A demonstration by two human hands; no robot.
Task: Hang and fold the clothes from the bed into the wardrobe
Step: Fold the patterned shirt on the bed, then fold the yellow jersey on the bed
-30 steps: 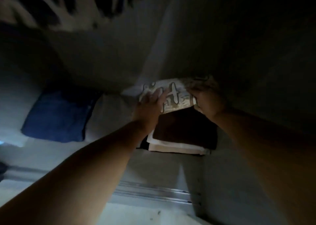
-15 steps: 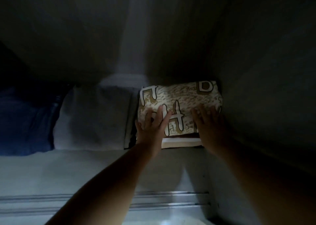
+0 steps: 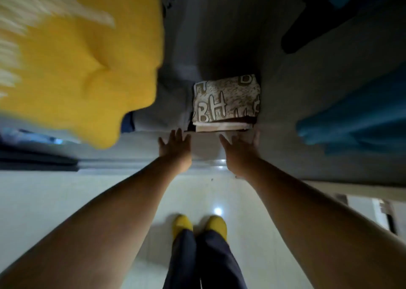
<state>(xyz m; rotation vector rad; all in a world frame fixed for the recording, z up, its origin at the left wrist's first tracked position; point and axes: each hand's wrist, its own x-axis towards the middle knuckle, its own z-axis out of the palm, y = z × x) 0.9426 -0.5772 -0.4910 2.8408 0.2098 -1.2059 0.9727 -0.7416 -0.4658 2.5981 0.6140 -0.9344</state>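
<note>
Here, the left hand is reaching forward with its fingers spread and straight, gripping nothing, just short of the wardrobe shelf. The right hand is stretching out beside it in the same way, palm down and fingers splayed, empty, its fingertips lying just below the front edge of a stack of folded clothes. Topping that stack, the folded letter-print cloth, cream and brown with large letters on it, is lying flat in the right corner of the wardrobe's floor compartment, against the side wall. Under it a dark brown layer and a pale folded piece are showing at the front. Just to the left a folded grey pile is sitting on the same shelf, and a bit of dark blue fabric is peeking out beyond that. A blurred yellow garment is hanging at the upper left, a teal garment at the right. Below, yellow slippers are standing on the glossy floor.
</note>
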